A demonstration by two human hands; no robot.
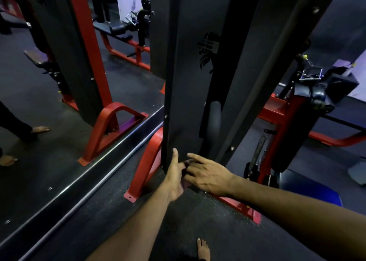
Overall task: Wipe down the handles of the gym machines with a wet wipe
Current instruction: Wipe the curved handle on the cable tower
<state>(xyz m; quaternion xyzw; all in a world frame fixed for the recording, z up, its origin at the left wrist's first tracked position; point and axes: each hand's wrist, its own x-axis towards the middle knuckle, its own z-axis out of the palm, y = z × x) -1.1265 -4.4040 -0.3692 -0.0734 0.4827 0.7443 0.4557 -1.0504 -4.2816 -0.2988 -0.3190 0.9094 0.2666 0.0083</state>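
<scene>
Both bare arms are reaching forward and down toward the foot of a tall matt black steel machine panel (188,94) with a cut-out lion emblem. The left hand (175,178) is standing edge-up with its thumb pointing upward along the panel's lower edge, palm turned toward the other hand. The right hand (208,176) is lying palm-down just beside it, fingers (195,156) stretched out and spread, the tips meeting the left hand's fingers. Neither hand is curling around anything that I can make out; the spot where the fingertips meet is blurred, and I cannot tell whether a wet wipe is lying between them. A black rounded foam grip (214,120) is hanging in the dark gap to the right of the panel, above the hands and apart from them.

The machine's red curved steel foot (144,167) is bolted to the dark speckled rubber floor (198,221). A wall mirror (59,82) is running along the left, doubling the red frames. A blue padded seat (313,189) is sitting at the right. A bare foot (203,249) is standing on the floor at the bottom edge.
</scene>
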